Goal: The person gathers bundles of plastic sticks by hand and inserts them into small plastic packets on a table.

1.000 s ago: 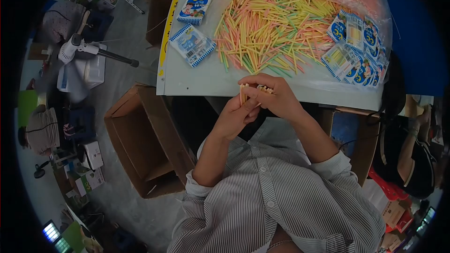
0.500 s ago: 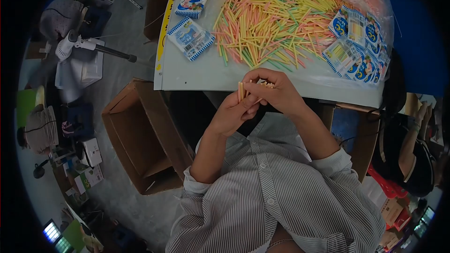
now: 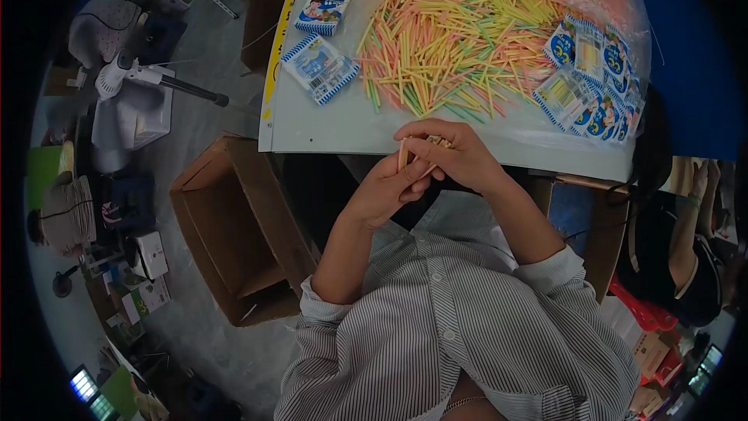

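Note:
Close together in front of my shirt, at the near edge of the table (image 3: 343,136), both of my hands are closed. My left hand (image 3: 378,193) grips a few thin pale candy sticks (image 3: 403,157), their ends showing above its fingers. My right hand (image 3: 467,160) is wrapped round more sticks, whose ends peek out by its knuckles; its fingers touch those of the left. Beyond them lies a big heap of pink, yellow and green candy sticks (image 3: 452,39) on clear plastic.
Two blue-and-white packets (image 3: 326,6) lie left of the heap, several more packets (image 3: 596,93) at its right. An open cardboard box (image 3: 241,226) stands on the floor at left, near a fan (image 3: 117,82). Another person's arm (image 3: 686,238) shows at far right.
The hands stay together in nearly the same place, with the fingers shifting slightly round the sticks. The fan blades have turned, and the view has moved a little.

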The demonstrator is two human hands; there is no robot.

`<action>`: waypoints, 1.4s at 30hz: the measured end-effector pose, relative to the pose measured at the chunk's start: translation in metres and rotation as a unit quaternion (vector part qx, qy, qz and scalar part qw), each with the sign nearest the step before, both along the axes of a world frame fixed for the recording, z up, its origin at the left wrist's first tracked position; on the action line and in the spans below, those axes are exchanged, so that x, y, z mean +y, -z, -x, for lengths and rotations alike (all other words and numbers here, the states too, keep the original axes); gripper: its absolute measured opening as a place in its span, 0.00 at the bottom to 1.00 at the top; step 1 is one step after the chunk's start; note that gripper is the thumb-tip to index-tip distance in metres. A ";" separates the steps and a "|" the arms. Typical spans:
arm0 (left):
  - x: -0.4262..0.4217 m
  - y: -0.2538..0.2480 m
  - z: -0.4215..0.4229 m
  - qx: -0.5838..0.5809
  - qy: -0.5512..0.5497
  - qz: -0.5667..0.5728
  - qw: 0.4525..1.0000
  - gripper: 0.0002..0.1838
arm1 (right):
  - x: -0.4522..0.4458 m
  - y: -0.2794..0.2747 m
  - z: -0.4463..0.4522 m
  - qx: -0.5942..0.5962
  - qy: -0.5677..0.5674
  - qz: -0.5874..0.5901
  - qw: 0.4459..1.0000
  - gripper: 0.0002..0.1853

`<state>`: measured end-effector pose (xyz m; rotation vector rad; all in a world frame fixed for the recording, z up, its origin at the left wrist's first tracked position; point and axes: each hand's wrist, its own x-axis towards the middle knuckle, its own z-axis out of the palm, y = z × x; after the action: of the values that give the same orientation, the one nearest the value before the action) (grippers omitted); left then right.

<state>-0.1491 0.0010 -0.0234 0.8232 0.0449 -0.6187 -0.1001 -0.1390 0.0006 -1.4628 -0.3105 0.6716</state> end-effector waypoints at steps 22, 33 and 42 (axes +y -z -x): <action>0.009 -0.014 -0.038 0.057 -0.111 0.017 0.992 0.08 | -0.001 -0.033 -0.077 -0.443 0.270 0.166 0.839 0.17; 0.030 -0.004 -0.037 -0.221 -0.234 -0.343 0.882 0.12 | 0.063 0.001 -0.069 -0.229 0.000 0.067 0.971 0.14; 0.084 0.067 -0.079 -0.387 -0.289 -0.747 0.457 0.20 | 0.103 0.016 -0.104 -0.518 -0.191 0.489 0.675 0.17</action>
<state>-0.0698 0.0853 -0.0906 2.6256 0.0201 0.7955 0.0036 -0.0363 -0.0157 -2.8130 -1.3259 0.1935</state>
